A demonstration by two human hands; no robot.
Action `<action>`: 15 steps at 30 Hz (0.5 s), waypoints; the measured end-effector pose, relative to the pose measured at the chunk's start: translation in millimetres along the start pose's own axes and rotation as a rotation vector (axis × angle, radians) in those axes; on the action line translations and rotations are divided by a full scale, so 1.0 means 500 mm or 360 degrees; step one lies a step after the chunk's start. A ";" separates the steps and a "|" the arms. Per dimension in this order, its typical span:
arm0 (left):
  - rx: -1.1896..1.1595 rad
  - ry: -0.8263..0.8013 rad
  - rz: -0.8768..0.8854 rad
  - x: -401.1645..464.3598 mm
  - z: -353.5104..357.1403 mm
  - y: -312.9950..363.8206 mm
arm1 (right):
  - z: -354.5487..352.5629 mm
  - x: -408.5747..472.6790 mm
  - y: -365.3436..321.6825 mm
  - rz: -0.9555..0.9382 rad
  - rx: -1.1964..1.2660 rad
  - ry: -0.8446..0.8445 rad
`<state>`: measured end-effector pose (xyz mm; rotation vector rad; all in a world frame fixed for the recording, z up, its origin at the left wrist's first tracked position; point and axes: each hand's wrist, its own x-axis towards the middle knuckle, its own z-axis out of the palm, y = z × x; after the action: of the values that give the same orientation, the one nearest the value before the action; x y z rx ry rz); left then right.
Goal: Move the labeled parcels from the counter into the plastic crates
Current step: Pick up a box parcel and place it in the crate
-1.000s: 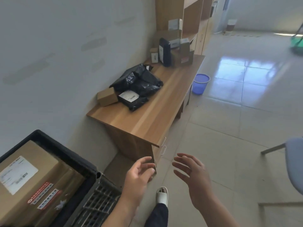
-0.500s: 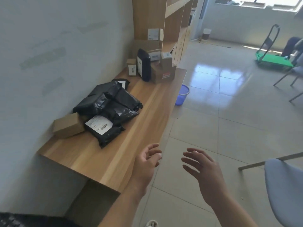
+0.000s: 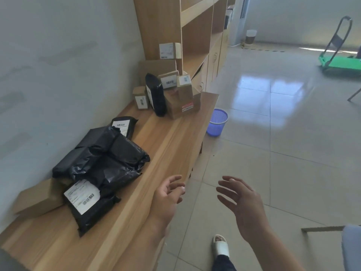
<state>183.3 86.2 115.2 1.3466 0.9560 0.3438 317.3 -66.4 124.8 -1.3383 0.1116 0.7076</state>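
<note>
Both hands, left (image 3: 166,200) and right (image 3: 244,204), hover empty with loose fingers off the counter (image 3: 172,145) front edge, while black parcels (image 3: 101,161) and boxes (image 3: 181,96) along its wall side await moving; no crates visible.

Worktop (image 3: 172,145) runs 7 to 1 o'clock along wall. Bagged parcel pile (image 3: 105,159) at 9, on worktop; flat box (image 3: 37,198) left of it. Box cluster (image 3: 172,92) at 12, far end. Basket (image 3: 217,122) on floor, right of worktop.
</note>
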 end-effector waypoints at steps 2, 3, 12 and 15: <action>0.0091 0.0008 -0.0007 0.054 0.040 0.028 | -0.010 0.075 -0.051 0.0006 0.0019 -0.0046; 0.0139 -0.0004 -0.0023 0.081 0.060 0.044 | -0.015 0.110 -0.075 0.0013 0.0021 -0.0060; 0.0526 0.0077 -0.0137 0.328 0.169 0.181 | -0.043 0.371 -0.200 0.0168 0.0000 -0.0127; 0.0624 0.0058 -0.0101 0.415 0.183 0.244 | -0.041 0.431 -0.225 0.0217 -0.0004 -0.0141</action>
<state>412.2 201.8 142.2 1.6638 1.1336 0.1353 553.0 -4.5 115.0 -1.3087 0.1319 0.8816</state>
